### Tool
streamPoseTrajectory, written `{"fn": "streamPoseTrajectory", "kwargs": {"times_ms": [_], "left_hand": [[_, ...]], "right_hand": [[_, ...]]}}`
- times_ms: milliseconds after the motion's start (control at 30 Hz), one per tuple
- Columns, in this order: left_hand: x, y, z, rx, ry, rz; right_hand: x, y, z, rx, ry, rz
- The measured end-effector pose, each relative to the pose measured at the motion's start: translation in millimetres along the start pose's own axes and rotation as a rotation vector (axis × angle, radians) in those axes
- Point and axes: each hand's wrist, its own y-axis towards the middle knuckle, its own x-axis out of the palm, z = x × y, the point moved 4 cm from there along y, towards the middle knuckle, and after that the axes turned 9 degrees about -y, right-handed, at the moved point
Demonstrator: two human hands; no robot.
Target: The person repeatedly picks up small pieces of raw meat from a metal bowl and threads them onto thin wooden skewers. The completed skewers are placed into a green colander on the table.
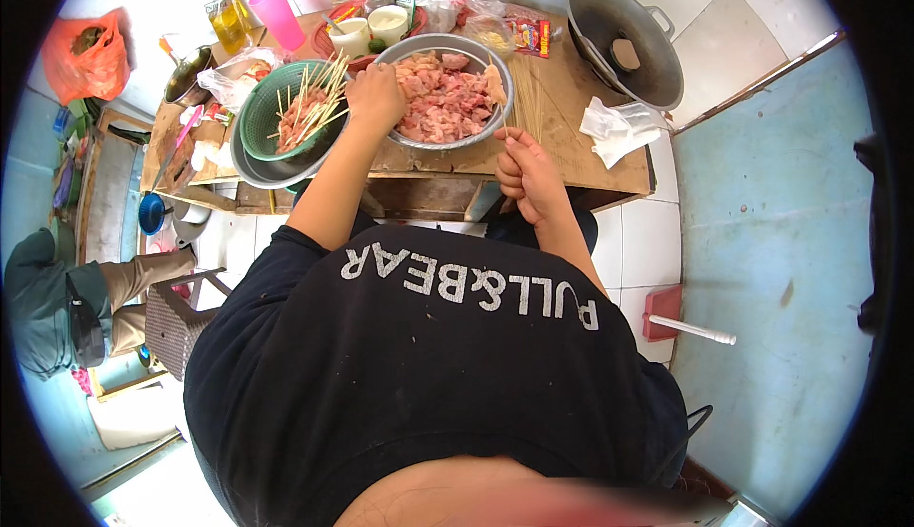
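My right hand (527, 173) pinches a thin bamboo skewer (506, 121) that points up, with pieces of raw meat (494, 84) on its upper end. The meat overlaps the right rim of a grey metal basin (437, 146). Cut raw meat, likely chicken (450, 106), fills that basin. At its left rim is my left hand (378, 95), back upward, its fingertips hidden; whether they grip a piece cannot be seen. Left of it, a green plastic colander (248, 120) rests in another grey basin (264, 178) and holds several meat skewers (312, 109).
Bare skewers (527, 91) lie right of the basin, near a crumpled white wrapper (620, 127) and a large dark wok (664, 63). Cups (389, 25), a pink tumbler (277, 16) and an oil pouch (228, 23) stand behind. A knife (171, 159) lies left. Another person (64, 305) is at far left.
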Motion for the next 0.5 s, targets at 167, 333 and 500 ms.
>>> {"fn": "streamPoseTrajectory", "kwargs": {"times_ms": [167, 333, 500], "left_hand": [[-1.6, 7.1, -1.7, -0.013, -0.004, -0.058], [-21.4, 5.4, 4.6, 0.059, -0.419, 0.097], [-19.6, 4.2, 10.3, -0.243, -1.269, -0.125]], "right_hand": [[-5.3, -3.1, 0.0, -0.006, -0.008, 0.018], [-5.8, -0.6, 3.9, 0.005, 0.003, 0.017], [2.2, 4.4, 10.1, 0.033, -0.075, 0.01]]}}
